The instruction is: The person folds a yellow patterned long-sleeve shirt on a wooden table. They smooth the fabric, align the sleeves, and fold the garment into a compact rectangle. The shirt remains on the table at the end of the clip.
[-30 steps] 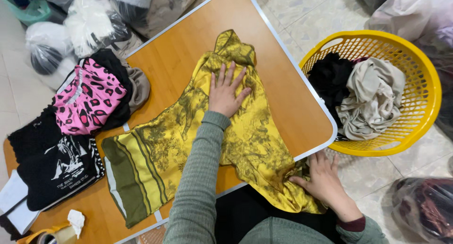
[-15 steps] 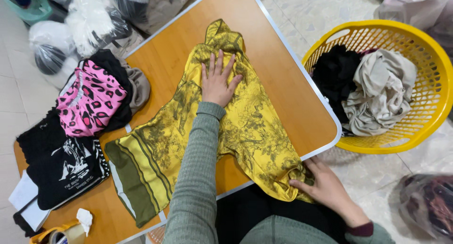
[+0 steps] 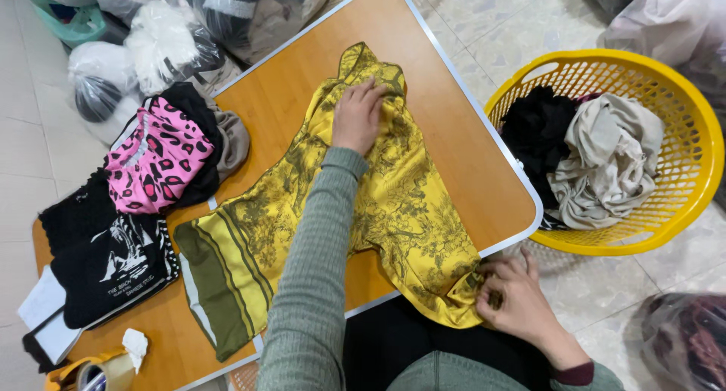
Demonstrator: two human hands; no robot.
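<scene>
A yellow patterned garment [image 3: 393, 209] with an olive striped hem lies spread across a wooden folding table [image 3: 287, 96]. My left hand [image 3: 358, 117], in a grey-green ribbed sleeve, rests on the garment near its far end, fingers curled into the fabric. My right hand [image 3: 514, 296] pinches the garment's near corner where it hangs over the table's front edge.
A yellow plastic laundry basket [image 3: 681, 134] with black and beige clothes stands on the floor at the right. Folded pink leopard-print [image 3: 155, 160] and black printed garments [image 3: 106, 266] lie on the table's left. A tape roll [image 3: 102, 372] sits at the near left corner. Bagged clothes lie beyond.
My left hand has slid farther up the garment and its fingers have curled from flat to gripping. My right hand has stayed at the near corner and gathered the fabric.
</scene>
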